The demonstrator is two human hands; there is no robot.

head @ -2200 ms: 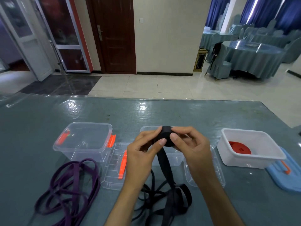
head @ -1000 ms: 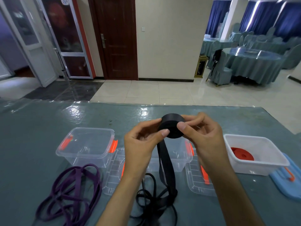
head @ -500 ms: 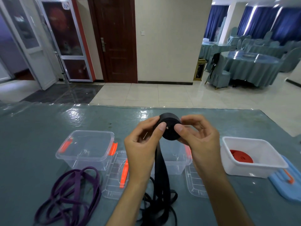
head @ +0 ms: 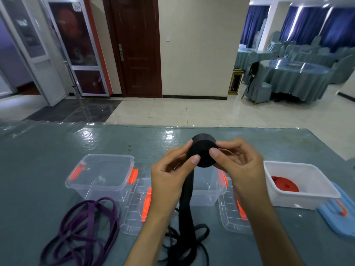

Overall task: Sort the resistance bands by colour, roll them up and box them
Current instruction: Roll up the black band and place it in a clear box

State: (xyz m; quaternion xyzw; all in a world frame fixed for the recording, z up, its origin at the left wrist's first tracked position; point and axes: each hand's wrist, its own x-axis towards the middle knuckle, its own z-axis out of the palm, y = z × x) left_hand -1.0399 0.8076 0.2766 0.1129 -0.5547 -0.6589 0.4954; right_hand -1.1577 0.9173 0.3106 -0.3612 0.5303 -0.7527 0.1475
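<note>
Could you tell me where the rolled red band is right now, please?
In the head view, the rolled red band lies inside the white box at the table's right, beside the blue lid.

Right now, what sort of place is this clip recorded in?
Probably a banquet hall or hotel function room: round tables in blue-grey cloths, matching covered chairs, blue drapes and a tiled floor.
</note>
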